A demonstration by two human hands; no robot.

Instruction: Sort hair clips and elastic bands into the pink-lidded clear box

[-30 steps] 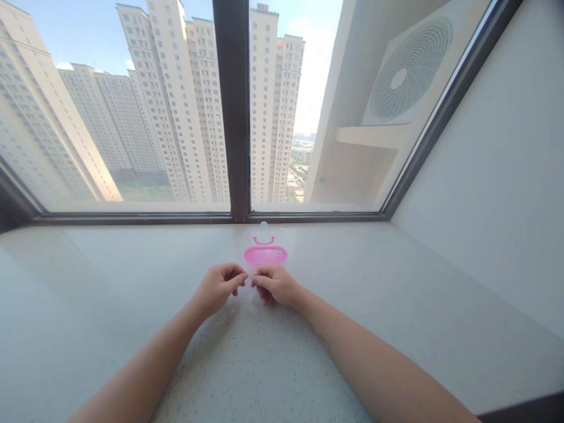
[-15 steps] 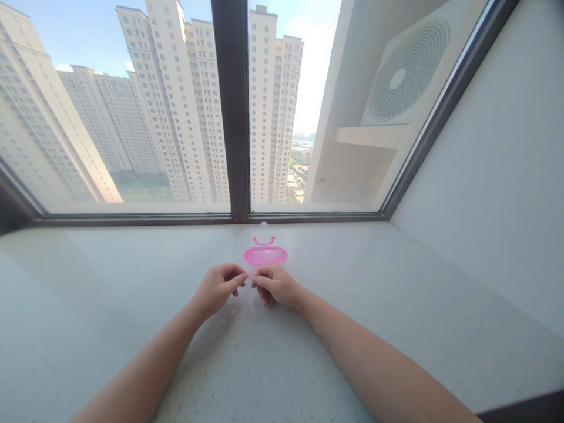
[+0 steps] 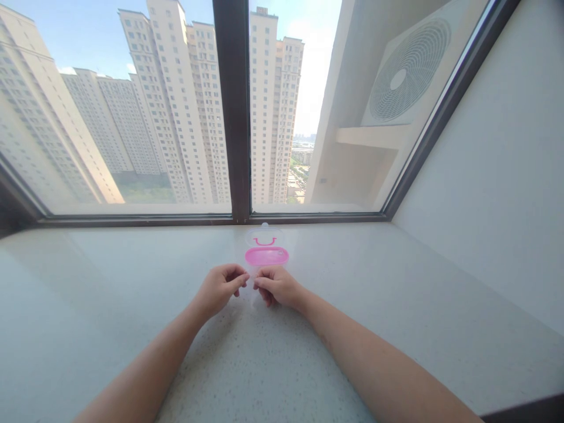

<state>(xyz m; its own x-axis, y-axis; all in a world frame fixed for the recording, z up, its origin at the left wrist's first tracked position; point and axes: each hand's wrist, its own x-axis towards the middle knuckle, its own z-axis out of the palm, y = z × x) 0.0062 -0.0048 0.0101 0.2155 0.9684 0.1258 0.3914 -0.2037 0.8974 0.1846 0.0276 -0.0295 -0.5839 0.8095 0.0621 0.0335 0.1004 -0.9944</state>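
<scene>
My left hand (image 3: pixel 224 288) is closed in a pinch above the pale speckled sill, its fingertips pointing right. Facing it, my right hand (image 3: pixel 277 285) pinches too, fingertips pointing left, with a narrow gap between the two hands. Whatever the fingers hold, if anything, is too small to make out. Just beyond the hands lies a small pink oval case (image 3: pixel 259 257), open, with a tiny pale item at its right end. Its clear lid (image 3: pixel 265 234) is tilted back toward the window and carries a pink curved handle (image 3: pixel 265 243).
The speckled sill (image 3: pixel 110 282) runs up to a dark window frame (image 3: pixel 240 176) behind the case. A white wall (image 3: pixel 493 194) closes off the right side. Tall buildings and an air-conditioner unit (image 3: pixel 403 76) stand outside the glass.
Both hands keep the same pinched pose near each other. The whole view has shifted very slightly; the case stays where it was.
</scene>
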